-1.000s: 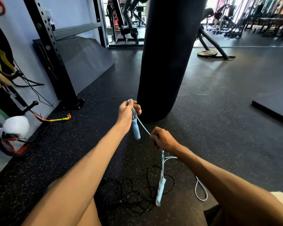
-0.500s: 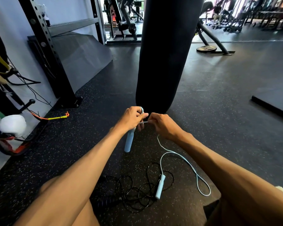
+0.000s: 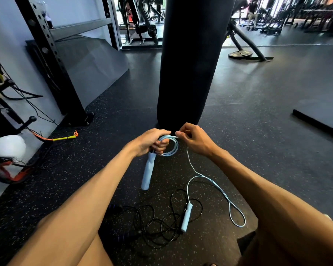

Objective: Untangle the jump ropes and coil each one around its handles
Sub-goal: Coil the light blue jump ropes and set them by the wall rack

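My left hand [image 3: 152,143] grips the top of a light blue jump rope handle [image 3: 147,173], which hangs down from the fist. A small loop of the light blue rope [image 3: 174,148] curls beside the fist. My right hand [image 3: 193,139] pinches that rope just right of the loop. From there the rope runs down to the floor, bends in a long loop [image 3: 236,217] and ends at the second light blue handle [image 3: 186,217]. That handle lies on a tangled black jump rope [image 3: 158,225], whose dark handle [image 3: 121,235] lies by my left knee.
A black punching bag [image 3: 188,60] hangs straight ahead, just beyond my hands. A black steel rack [image 3: 52,60] stands at the left, with a white boxing glove [image 3: 8,148] and an orange-yellow rope [image 3: 63,138] by the wall. A dark mat edge [image 3: 315,123] lies at right.
My hands came together in front of the bag. A loop of blue rope has formed beside the left fist, and the second blue handle now rests on the floor.
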`<action>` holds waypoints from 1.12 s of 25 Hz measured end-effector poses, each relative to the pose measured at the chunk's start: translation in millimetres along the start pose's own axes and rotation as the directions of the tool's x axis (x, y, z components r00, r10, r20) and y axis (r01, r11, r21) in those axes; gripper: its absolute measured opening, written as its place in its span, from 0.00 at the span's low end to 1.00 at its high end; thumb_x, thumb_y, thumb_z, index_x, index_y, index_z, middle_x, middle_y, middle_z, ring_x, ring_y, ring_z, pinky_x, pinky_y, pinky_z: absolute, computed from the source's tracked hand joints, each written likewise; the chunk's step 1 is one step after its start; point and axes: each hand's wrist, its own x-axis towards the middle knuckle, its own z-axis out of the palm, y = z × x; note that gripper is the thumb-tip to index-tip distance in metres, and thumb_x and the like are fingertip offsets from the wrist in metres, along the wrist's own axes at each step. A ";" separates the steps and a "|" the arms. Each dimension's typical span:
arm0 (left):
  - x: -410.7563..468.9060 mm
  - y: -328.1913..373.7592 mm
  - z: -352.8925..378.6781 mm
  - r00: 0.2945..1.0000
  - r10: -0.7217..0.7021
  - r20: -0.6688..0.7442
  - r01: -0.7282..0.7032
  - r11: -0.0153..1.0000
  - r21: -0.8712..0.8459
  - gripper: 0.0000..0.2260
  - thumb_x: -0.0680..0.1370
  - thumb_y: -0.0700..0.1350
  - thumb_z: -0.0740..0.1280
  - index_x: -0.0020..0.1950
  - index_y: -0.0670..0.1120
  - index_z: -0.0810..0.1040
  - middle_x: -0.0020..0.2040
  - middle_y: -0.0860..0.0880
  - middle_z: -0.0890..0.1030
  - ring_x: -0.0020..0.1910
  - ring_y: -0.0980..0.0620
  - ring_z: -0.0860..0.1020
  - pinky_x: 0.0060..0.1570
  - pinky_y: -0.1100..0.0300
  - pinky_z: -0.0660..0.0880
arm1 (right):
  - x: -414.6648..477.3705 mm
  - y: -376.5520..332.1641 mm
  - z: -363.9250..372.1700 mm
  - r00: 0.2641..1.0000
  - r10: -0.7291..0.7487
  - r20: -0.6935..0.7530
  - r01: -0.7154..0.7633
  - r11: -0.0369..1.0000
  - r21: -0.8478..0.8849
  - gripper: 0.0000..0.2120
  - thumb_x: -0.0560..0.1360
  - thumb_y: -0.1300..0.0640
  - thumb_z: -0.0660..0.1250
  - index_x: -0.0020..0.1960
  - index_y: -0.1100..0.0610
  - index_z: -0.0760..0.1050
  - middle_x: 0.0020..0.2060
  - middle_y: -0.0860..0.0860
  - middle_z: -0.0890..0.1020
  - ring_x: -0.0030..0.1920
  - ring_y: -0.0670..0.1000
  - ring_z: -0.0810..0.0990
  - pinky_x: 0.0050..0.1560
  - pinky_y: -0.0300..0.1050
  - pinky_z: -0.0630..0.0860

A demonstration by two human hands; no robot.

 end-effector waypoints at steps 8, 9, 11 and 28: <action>-2.0 8.6 -11.2 0.995 0.101 -0.009 -0.084 0.769 -0.634 0.17 0.83 0.48 0.54 0.34 0.47 0.64 0.23 0.54 0.57 0.23 0.56 0.50 0.26 0.62 0.57 | -3.0 -3.0 -0.1 0.995 0.061 0.074 -0.076 0.971 0.227 0.13 0.82 0.53 0.61 0.41 0.56 0.71 0.26 0.53 0.78 0.26 0.51 0.77 0.32 0.48 0.74; -1.7 8.3 -13.2 0.993 0.114 -0.033 -0.107 0.734 -0.671 0.17 0.83 0.48 0.53 0.34 0.47 0.65 0.23 0.54 0.58 0.23 0.56 0.52 0.26 0.63 0.58 | -3.0 -2.8 -0.1 0.992 0.069 0.108 -0.093 0.968 0.234 0.11 0.82 0.55 0.61 0.43 0.58 0.71 0.27 0.54 0.79 0.28 0.52 0.79 0.34 0.49 0.75; 1.6 5.9 -16.9 0.988 0.120 -0.098 -0.154 0.666 -0.730 0.17 0.84 0.47 0.52 0.36 0.46 0.67 0.23 0.54 0.59 0.21 0.57 0.55 0.25 0.63 0.60 | -4.6 -2.9 -1.0 0.982 0.095 0.164 -0.137 0.954 0.268 0.06 0.82 0.60 0.62 0.47 0.61 0.70 0.30 0.57 0.80 0.33 0.57 0.81 0.38 0.52 0.76; 11.0 12.7 -9.7 0.709 -0.113 -0.696 -0.447 0.691 -0.568 0.16 0.84 0.42 0.53 0.37 0.44 0.67 0.20 0.54 0.61 0.16 0.58 0.57 0.18 0.65 0.55 | -7.3 5.8 16.1 0.982 0.166 0.086 -0.163 0.986 -0.037 0.11 0.83 0.57 0.56 0.52 0.58 0.76 0.35 0.49 0.81 0.28 0.47 0.79 0.33 0.48 0.81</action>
